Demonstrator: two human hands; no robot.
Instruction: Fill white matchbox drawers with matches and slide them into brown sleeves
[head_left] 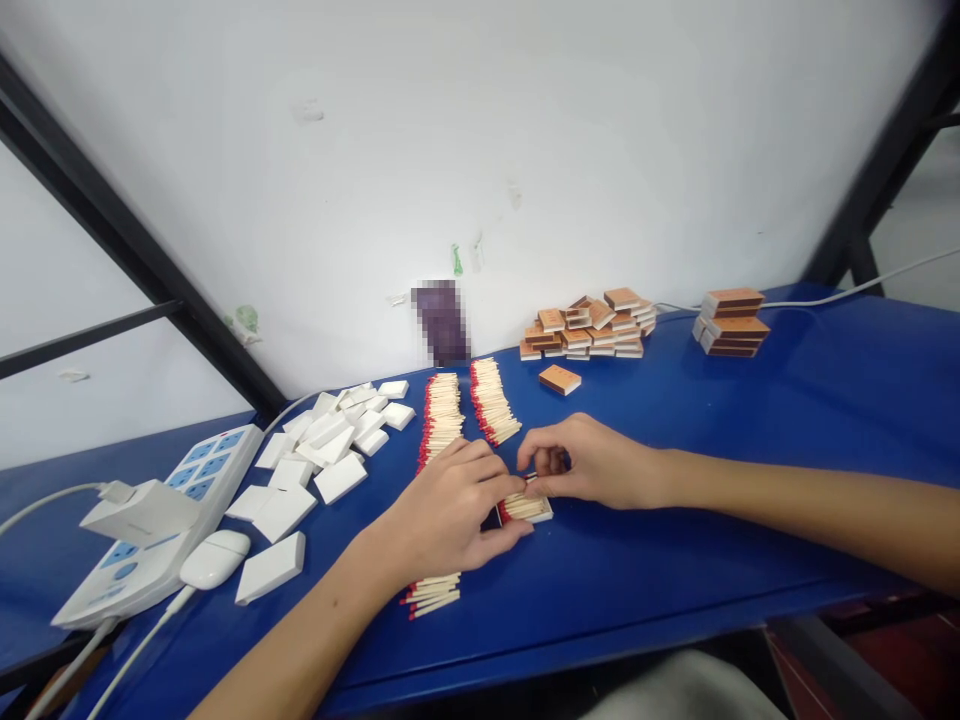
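Note:
A small white tray (543, 514) filled with red-tipped matches (520, 506) sits on the blue table between my hands. My left hand (461, 500) grips the tray from its left side, thumb along the near edge and fingers over the far one. At the tray's far right, my right hand (581, 460) has its fingers curled and its thumb reaching over the matches; whatever it pinches is too small to make out. Beyond and partly under my left hand runs a long row of matches (444, 405), red heads to the left. A shorter match row (493, 402) lies beside it.
White empty-looking box pieces (322, 440) are heaped at left. Orange matchboxes (592, 330) pile up by the wall, one single matchbox (560, 379) before them, and a matchbox stack (731, 325) farther right. A power strip (232, 460), charger (146, 522) and earphone case (215, 560) occupy the far left.

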